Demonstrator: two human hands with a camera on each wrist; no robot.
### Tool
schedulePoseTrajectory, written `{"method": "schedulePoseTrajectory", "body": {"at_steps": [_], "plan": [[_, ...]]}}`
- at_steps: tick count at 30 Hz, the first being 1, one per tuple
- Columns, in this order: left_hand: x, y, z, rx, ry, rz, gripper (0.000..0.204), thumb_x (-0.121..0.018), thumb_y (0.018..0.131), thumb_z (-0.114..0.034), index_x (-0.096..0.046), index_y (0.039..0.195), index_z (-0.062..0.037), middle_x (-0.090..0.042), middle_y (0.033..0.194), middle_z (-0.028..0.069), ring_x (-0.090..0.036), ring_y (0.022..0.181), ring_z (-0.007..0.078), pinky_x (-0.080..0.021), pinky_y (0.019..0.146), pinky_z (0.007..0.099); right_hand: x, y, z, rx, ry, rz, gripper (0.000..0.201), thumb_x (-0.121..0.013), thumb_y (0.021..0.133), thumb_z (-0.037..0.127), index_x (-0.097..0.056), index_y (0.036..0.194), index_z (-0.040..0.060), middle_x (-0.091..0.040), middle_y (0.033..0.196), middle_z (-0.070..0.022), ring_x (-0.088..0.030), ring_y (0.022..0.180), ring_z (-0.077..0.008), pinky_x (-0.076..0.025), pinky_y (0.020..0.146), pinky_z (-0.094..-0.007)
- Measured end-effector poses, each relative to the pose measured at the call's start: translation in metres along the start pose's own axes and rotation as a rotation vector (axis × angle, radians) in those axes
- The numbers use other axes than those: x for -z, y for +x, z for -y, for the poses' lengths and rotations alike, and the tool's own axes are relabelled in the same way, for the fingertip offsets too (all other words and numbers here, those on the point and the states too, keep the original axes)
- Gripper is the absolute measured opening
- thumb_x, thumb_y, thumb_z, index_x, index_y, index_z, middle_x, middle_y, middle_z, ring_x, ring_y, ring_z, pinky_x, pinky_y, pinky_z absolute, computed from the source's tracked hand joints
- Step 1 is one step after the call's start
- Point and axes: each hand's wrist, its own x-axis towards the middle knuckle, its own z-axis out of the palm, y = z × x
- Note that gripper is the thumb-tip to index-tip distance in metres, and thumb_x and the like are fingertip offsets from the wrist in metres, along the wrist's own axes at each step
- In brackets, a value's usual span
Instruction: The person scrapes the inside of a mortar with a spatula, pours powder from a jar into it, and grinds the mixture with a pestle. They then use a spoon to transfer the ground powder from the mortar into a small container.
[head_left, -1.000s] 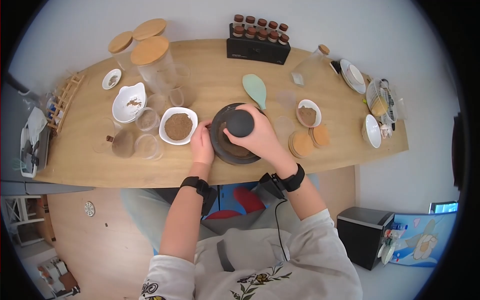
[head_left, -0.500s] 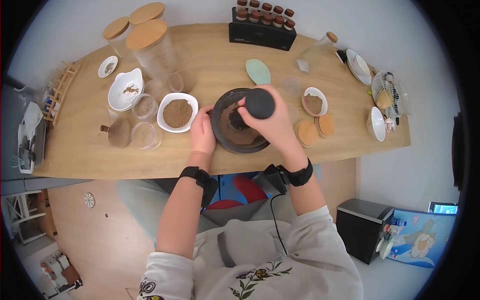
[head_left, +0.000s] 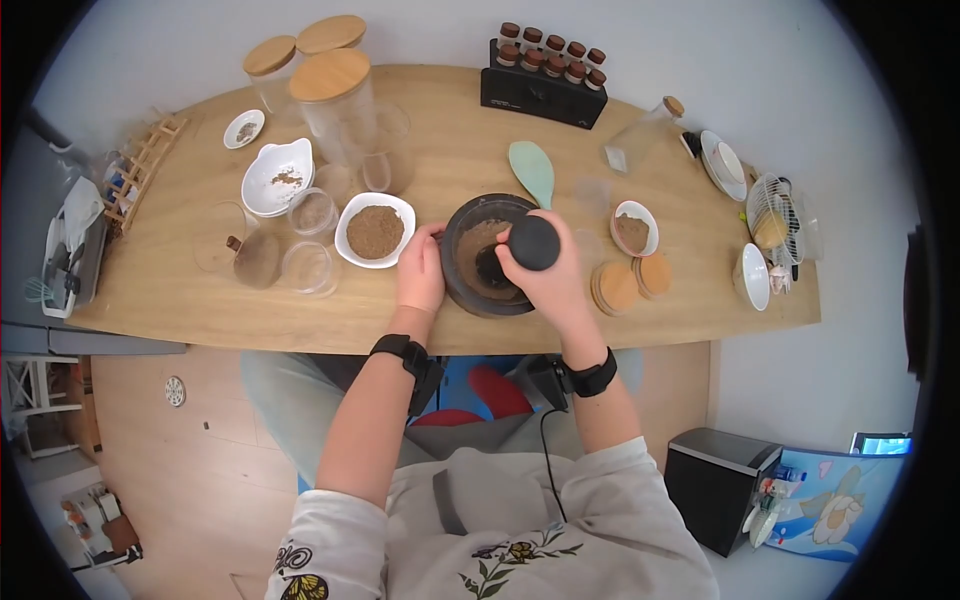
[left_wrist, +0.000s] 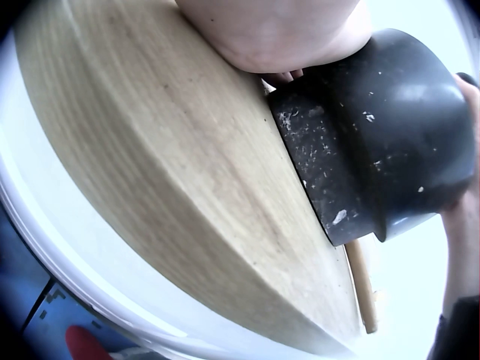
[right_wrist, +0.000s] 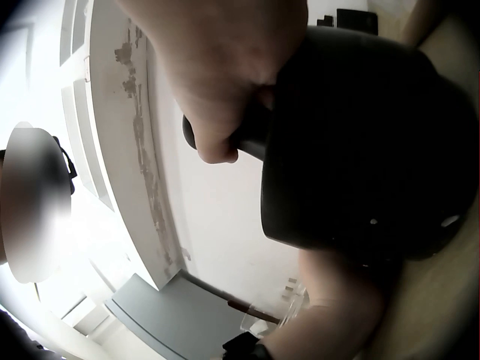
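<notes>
A dark stone mortar (head_left: 462,275) stands near the table's front edge, with brown powder (head_left: 477,247) inside. My right hand (head_left: 558,288) grips the black pestle (head_left: 535,243) just under its round knob. The pestle leans to the right, its lower end down in the powder. Against the mortar's left outer wall rests my left hand (head_left: 420,278), its fingers along the side. In the left wrist view the mortar (left_wrist: 375,135) shows its dark, white-flecked outside. Seen from the right wrist, the mortar (right_wrist: 360,150) hides much of the scene beyond the right hand (right_wrist: 225,75).
Left of the mortar sits a square white bowl (head_left: 402,216) of brown powder, beside clear cups (head_left: 310,270) and a white dish (head_left: 262,190). A green spatula (head_left: 532,170) lies behind the mortar. To the right are a small powder bowl (head_left: 650,215) and wooden lids (head_left: 612,290).
The pestle's knob, in my right hand, has swung from over the mortar's middle to its right side, uncovering more powder. My left hand stays at the mortar's side. The head view has shifted.
</notes>
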Motion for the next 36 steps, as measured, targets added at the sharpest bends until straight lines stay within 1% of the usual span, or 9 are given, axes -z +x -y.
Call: {"method": "schedulePoseTrajectory", "body": {"at_steps": [4, 8, 12, 19, 23, 27, 28, 32, 36], "plan": [[0.001, 0.0, 0.001, 0.02, -0.018, 0.003, 0.027, -0.031, 0.087, -0.007, -0.053, 0.097, 0.0057, -0.06, 0.09, 0.0155, -0.058, 0.085, 0.0221, -0.044, 0.078, 0.0298, 0.0, 0.0, 0.01, -0.042, 0.16, -0.061, 0.041, -0.072, 0.065, 0.012, -0.048, 0.097, 0.0022, -0.059, 0.083, -0.0083, -0.057, 0.078, -0.0166, -0.045, 0.072, -0.0279], [0.0, -0.002, -0.001, 0.016, -0.021, -0.021, 0.027, -0.032, 0.086, -0.007, -0.053, 0.096, 0.0058, -0.06, 0.089, 0.0154, -0.058, 0.085, 0.022, -0.044, 0.078, 0.0297, -0.002, 0.002, 0.005, 0.104, -0.243, 0.079, 0.038, -0.069, 0.067, 0.003, -0.045, 0.096, 0.0027, -0.059, 0.081, -0.0061, -0.057, 0.078, -0.0124, -0.045, 0.073, -0.0257], [0.003, 0.001, 0.002, -0.03, 0.018, -0.041, 0.027, -0.032, 0.086, -0.007, -0.054, 0.096, 0.0054, -0.06, 0.088, 0.0152, -0.058, 0.084, 0.022, -0.045, 0.078, 0.0299, -0.002, 0.0, 0.0, 0.097, 0.056, -0.078, 0.043, -0.071, 0.066, 0.003, -0.044, 0.099, 0.0027, -0.059, 0.084, -0.0061, -0.057, 0.081, -0.0127, -0.045, 0.074, -0.0252], [-0.001, 0.0, 0.004, -0.012, -0.006, -0.029, 0.027, -0.032, 0.087, -0.008, -0.054, 0.096, 0.0051, -0.06, 0.088, 0.0149, -0.058, 0.083, 0.0223, -0.045, 0.077, 0.0303, -0.005, 0.005, 0.006, 0.108, -0.198, 0.121, 0.038, -0.073, 0.066, 0.014, -0.051, 0.095, 0.0028, -0.059, 0.089, -0.0095, -0.057, 0.083, -0.018, -0.044, 0.075, -0.0273], [0.001, -0.001, 0.0, -0.006, 0.004, -0.025, 0.027, -0.031, 0.087, -0.008, -0.053, 0.097, 0.0051, -0.06, 0.089, 0.015, -0.058, 0.083, 0.0221, -0.045, 0.077, 0.0303, -0.002, -0.001, 0.006, 0.068, 0.077, -0.067, 0.037, -0.07, 0.067, 0.007, -0.049, 0.097, 0.0021, -0.059, 0.09, -0.0078, -0.056, 0.086, -0.0139, -0.044, 0.076, -0.0262], [-0.001, -0.001, 0.002, -0.003, -0.022, -0.026, 0.027, -0.031, 0.088, -0.008, -0.053, 0.097, 0.0051, -0.06, 0.09, 0.0152, -0.058, 0.084, 0.0217, -0.044, 0.078, 0.03, 0.008, 0.007, 0.012, -0.031, 0.038, 0.192, 0.038, -0.071, 0.067, 0.006, -0.048, 0.097, 0.0015, -0.059, 0.09, -0.0075, -0.056, 0.085, -0.013, -0.045, 0.076, -0.0263], [-0.001, 0.0, 0.002, -0.001, -0.021, -0.021, 0.027, -0.031, 0.088, -0.008, -0.053, 0.096, 0.0051, -0.06, 0.09, 0.0153, -0.058, 0.084, 0.0218, -0.044, 0.078, 0.03, 0.006, 0.011, 0.007, 0.08, -0.06, 0.244, 0.04, -0.071, 0.066, 0.007, -0.048, 0.097, 0.0012, -0.06, 0.088, -0.0075, -0.057, 0.084, -0.0138, -0.045, 0.075, -0.0263], [0.0, 0.0, 0.002, -0.006, -0.009, -0.015, 0.027, -0.031, 0.088, -0.008, -0.053, 0.096, 0.0052, -0.06, 0.089, 0.0153, -0.058, 0.084, 0.0221, -0.044, 0.078, 0.0301, -0.001, 0.007, 0.01, -0.051, 0.02, 0.115, 0.037, -0.065, 0.07, -0.001, -0.045, 0.1, 0.0008, -0.059, 0.086, -0.006, -0.055, 0.087, -0.0129, -0.042, 0.08, -0.0262], [-0.001, -0.002, 0.0, -0.02, -0.001, -0.025, 0.027, -0.031, 0.087, -0.008, -0.053, 0.096, 0.0052, -0.06, 0.089, 0.0151, -0.058, 0.083, 0.0224, -0.045, 0.077, 0.0301, 0.004, 0.005, 0.008, 0.028, 0.135, 0.037, 0.043, -0.073, 0.064, 0.011, -0.049, 0.098, 0.0017, -0.06, 0.088, -0.008, -0.056, 0.084, -0.0164, -0.044, 0.076, -0.0267]]}}
